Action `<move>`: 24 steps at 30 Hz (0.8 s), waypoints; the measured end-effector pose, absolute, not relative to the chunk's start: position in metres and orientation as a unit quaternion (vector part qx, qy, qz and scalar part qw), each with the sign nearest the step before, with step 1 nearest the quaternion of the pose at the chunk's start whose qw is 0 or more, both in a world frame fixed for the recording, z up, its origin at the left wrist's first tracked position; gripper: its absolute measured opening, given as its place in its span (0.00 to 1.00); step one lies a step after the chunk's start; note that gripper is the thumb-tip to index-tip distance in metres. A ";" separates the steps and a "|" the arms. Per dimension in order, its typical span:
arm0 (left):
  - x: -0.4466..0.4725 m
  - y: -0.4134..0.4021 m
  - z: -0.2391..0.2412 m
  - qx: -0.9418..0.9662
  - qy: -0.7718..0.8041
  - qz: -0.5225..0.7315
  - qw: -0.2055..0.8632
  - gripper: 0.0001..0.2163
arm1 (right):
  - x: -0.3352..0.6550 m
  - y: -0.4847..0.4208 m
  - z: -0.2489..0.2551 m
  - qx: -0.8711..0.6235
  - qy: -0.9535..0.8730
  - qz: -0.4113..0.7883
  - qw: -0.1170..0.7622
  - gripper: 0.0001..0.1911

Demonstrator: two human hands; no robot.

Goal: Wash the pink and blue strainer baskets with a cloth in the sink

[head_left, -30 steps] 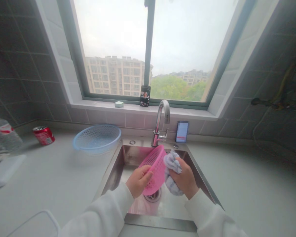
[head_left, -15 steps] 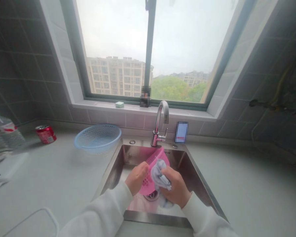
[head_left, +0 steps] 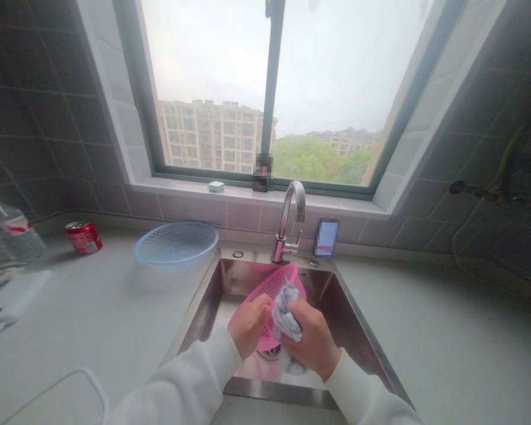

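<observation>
Over the sink [head_left: 336, 295], our left hand [head_left: 248, 324] grips the pink basket [head_left: 272, 289] by its rim; our right hand [head_left: 312, 339], at 3 o'clock, clenches the cloth [head_left: 285, 313] against it. Bare countertop [head_left: 446, 330] flanks us.

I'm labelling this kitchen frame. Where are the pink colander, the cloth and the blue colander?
pink colander [head_left: 272, 286]: head view, on its perforated inside wall.
cloth [head_left: 284, 313]: head view, on the bunched part above the right hand.
blue colander [head_left: 176, 243]: head view, on its perforated inside.
</observation>
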State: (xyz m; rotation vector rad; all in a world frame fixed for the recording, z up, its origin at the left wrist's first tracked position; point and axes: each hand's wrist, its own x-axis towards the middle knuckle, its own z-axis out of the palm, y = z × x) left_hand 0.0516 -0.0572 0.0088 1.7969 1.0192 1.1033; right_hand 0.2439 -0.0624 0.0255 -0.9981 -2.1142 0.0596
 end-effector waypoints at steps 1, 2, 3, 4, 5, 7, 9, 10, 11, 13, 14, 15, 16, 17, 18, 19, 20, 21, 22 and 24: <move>0.051 -0.057 0.008 0.703 0.395 0.442 0.391 0.40 | 0.239 -0.065 0.025 -0.381 -0.842 0.028 0.381 0.06; 0.051 -0.056 0.009 0.700 0.393 0.445 0.396 0.39 | 0.239 -0.065 0.025 -0.380 -0.843 0.038 0.379 0.06; 0.050 -0.056 0.009 0.698 0.394 0.444 0.402 0.39 | 0.241 -0.062 0.024 -0.390 -0.834 0.053 0.387 0.07; 0.049 -0.056 0.010 0.698 0.398 0.437 0.406 0.38 | 0.247 -0.057 0.024 -0.407 -0.818 0.067 0.402 0.08; 0.048 -0.056 0.011 0.699 0.405 0.426 0.407 0.36 | 0.254 -0.050 0.024 -0.428 -0.796 0.078 0.420 0.09; 0.047 -0.057 0.014 0.708 0.424 0.402 0.396 0.31 | 0.271 -0.037 0.024 -0.475 -0.754 0.078 0.447 0.09; 0.048 -0.057 0.016 0.721 0.438 0.381 0.379 0.25 | 0.280 -0.032 0.024 -0.505 -0.732 0.055 0.454 0.08; 0.048 -0.057 0.016 0.726 0.440 0.373 0.375 0.23 | 0.279 -0.033 0.025 -0.505 -0.734 0.044 0.452 0.08; 0.049 -0.057 0.017 0.730 0.438 0.369 0.373 0.21 | 0.276 -0.037 0.025 -0.496 -0.744 0.038 0.446 0.08; 0.050 -0.055 0.016 0.737 0.425 0.375 0.369 0.19 | 0.263 -0.049 0.024 -0.454 -0.782 0.038 0.425 0.07; 0.050 -0.055 0.016 0.740 0.414 0.383 0.366 0.18 | 0.257 -0.054 0.023 -0.432 -0.802 0.041 0.411 0.06; 0.049 -0.054 0.016 0.743 0.403 0.393 0.363 0.18 | 0.251 -0.058 0.023 -0.415 -0.816 0.049 0.399 0.06; 0.048 -0.053 0.016 0.745 0.394 0.399 0.360 0.18 | 0.248 -0.059 0.022 -0.407 -0.823 0.058 0.392 0.06; 0.047 -0.052 0.016 0.748 0.389 0.402 0.357 0.19 | 0.248 -0.058 0.021 -0.410 -0.820 0.069 0.394 0.06; 0.046 -0.052 0.017 0.750 0.390 0.399 0.356 0.19 | 0.251 -0.054 0.021 -0.424 -0.808 0.079 0.402 0.07; 0.044 -0.052 0.018 0.751 0.394 0.392 0.357 0.20 | 0.257 -0.048 0.020 -0.447 -0.789 0.088 0.412 0.07; 0.043 -0.052 0.019 0.752 0.395 0.386 0.359 0.20 | 0.264 -0.042 0.020 -0.474 -0.768 0.092 0.421 0.08; 0.042 -0.052 0.019 0.754 0.390 0.382 0.366 0.21 | 0.272 -0.035 0.021 -0.503 -0.747 0.090 0.426 0.07; 0.041 -0.053 0.020 0.756 0.375 0.380 0.378 0.21 | 0.280 -0.029 0.021 -0.530 -0.728 0.083 0.427 0.07; 0.039 -0.054 0.021 0.758 0.333 0.381 0.411 0.22 | 0.294 -0.020 0.023 -0.565 -0.704 0.065 0.425 0.05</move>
